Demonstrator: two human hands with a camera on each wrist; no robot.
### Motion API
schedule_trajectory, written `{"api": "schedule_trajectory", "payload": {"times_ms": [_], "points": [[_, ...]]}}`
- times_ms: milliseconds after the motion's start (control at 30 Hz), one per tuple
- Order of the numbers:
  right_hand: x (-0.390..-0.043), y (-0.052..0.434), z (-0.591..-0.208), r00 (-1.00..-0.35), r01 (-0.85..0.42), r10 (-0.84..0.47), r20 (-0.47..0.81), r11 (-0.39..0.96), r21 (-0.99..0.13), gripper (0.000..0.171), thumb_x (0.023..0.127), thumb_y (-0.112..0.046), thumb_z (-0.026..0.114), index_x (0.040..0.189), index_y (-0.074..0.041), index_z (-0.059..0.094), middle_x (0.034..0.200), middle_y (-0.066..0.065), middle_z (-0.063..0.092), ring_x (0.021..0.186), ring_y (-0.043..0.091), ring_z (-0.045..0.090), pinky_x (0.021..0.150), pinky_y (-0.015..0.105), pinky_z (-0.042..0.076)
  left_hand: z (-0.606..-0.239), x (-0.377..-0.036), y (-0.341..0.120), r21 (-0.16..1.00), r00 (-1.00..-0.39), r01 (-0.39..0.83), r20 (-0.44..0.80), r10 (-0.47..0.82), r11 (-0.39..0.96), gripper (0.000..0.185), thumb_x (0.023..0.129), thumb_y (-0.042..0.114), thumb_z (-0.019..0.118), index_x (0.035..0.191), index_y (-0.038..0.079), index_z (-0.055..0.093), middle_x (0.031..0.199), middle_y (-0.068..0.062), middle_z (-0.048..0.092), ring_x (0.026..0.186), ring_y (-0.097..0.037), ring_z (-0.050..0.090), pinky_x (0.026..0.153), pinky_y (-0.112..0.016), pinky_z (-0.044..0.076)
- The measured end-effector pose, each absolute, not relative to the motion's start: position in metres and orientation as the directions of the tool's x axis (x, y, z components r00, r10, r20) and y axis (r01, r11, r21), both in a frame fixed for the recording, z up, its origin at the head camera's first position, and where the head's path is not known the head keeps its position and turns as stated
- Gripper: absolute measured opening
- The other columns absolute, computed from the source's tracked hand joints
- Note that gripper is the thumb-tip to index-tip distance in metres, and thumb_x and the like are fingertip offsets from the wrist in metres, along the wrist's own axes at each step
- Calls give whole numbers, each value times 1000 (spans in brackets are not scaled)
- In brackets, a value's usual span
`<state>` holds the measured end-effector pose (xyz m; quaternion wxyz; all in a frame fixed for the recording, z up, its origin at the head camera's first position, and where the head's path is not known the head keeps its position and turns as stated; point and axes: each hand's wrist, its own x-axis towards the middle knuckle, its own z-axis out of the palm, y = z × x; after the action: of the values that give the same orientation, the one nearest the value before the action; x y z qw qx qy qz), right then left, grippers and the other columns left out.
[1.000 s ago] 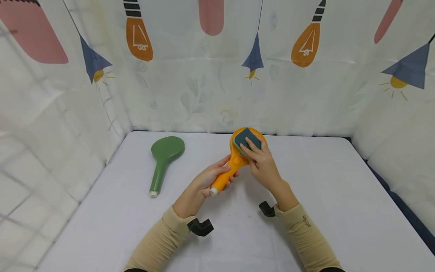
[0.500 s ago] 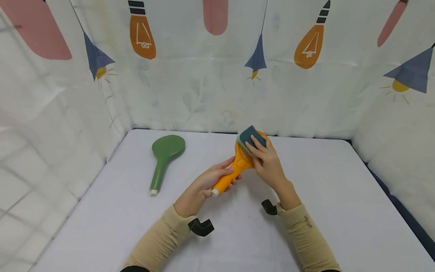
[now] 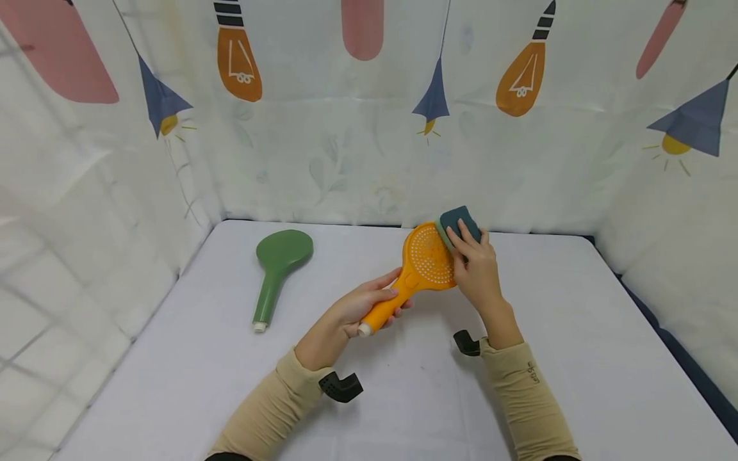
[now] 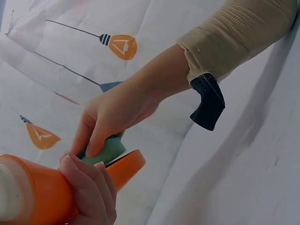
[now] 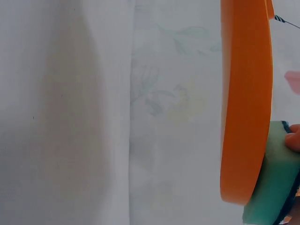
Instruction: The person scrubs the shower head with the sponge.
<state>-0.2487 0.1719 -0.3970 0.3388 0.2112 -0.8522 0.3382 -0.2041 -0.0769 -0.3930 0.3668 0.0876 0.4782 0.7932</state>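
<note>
In the head view my left hand [image 3: 360, 306] grips the handle of an orange shower head [image 3: 428, 259], raised above the table with its perforated face up. My right hand [image 3: 480, 275] holds a sponge [image 3: 454, 216], dark blue-green on one side and pale green on the other, against the disc's far right edge. The right wrist view has the pale side of the sponge [image 5: 274, 176] touching the orange shower head [image 5: 246, 103], with only a bit of the fingers showing. A green shower head [image 3: 285, 250] lies on the table to the left, its back up.
A white-covered table [image 3: 380, 410] spreads beneath both hands. Behind it hangs a pale curtain [image 3: 352, 160] printed with lamps and bulbs, and similar cloth encloses both sides. Each wrist carries a black camera mount [image 3: 341, 387].
My right hand has slid the sponge rightward across the orange shower head from the middle of its face to the far right edge, uncovering the holes. The left hand has barely shifted.
</note>
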Motion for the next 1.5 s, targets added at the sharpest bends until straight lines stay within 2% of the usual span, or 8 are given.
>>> {"api": "schedule_trajectory", "payload": {"times_ms": [167,367,467,733,867,1000,1300,1500], "points": [[-243,153,-397,-624,-685,-268,734,639,-349,38,93,10,66,130,4,67,143,26,53,135,62,36,106,73,31,-394,-204,-76,824,-707,-499,-209,675,-268,59,111,8,35,166,17,16,110,-12,58,72,-5,59,64,-15,54],[-230,134,-393,-565,-783,-463,683,563,-266,42,91,8,69,132,-3,69,143,21,56,135,65,34,108,72,30,-397,-206,-75,821,-707,-500,-205,677,-274,59,111,9,33,166,17,14,108,-11,58,72,-5,58,65,-14,54],[-231,137,-393,-577,-773,-441,687,566,-286,42,91,9,70,132,-3,70,144,20,56,137,63,34,110,70,29,-396,-206,-76,824,-709,-497,-206,674,-272,59,111,9,34,166,18,14,109,-11,58,73,-5,58,65,-14,54],[-249,163,-403,-650,-647,-193,735,647,-403,39,91,12,66,129,5,67,142,26,53,133,63,37,106,74,30,-393,-210,-86,819,-733,-498,-223,642,-285,58,111,10,36,166,18,17,109,-11,61,73,-6,59,65,-15,55],[-252,169,-405,-683,-613,-148,715,649,-451,39,93,11,65,131,5,65,144,27,52,133,62,38,107,73,30,-390,-213,-91,802,-756,-505,-231,613,-319,58,112,11,36,166,20,18,108,-11,62,73,-7,59,65,-16,55],[-253,164,-408,-682,-636,-192,706,632,-442,38,95,9,64,133,3,65,145,25,52,133,59,40,104,71,36,-387,-216,-96,775,-787,-514,-257,561,-366,58,112,13,38,166,23,19,107,-10,61,73,-7,60,65,-16,55],[-238,134,-407,-570,-769,-428,702,580,-270,43,90,10,68,131,-2,69,142,21,57,132,63,41,103,73,36,-385,-222,-99,753,-808,-516,-269,524,-409,57,113,15,37,166,24,17,106,-11,60,72,-7,60,63,-16,54],[-238,141,-403,-589,-755,-401,702,583,-300,42,90,11,69,130,-1,70,141,21,58,132,60,43,103,73,36,-386,-220,-96,767,-795,-516,-264,546,-381,58,113,16,37,166,23,17,107,-10,59,73,-6,59,65,-15,54]]}}
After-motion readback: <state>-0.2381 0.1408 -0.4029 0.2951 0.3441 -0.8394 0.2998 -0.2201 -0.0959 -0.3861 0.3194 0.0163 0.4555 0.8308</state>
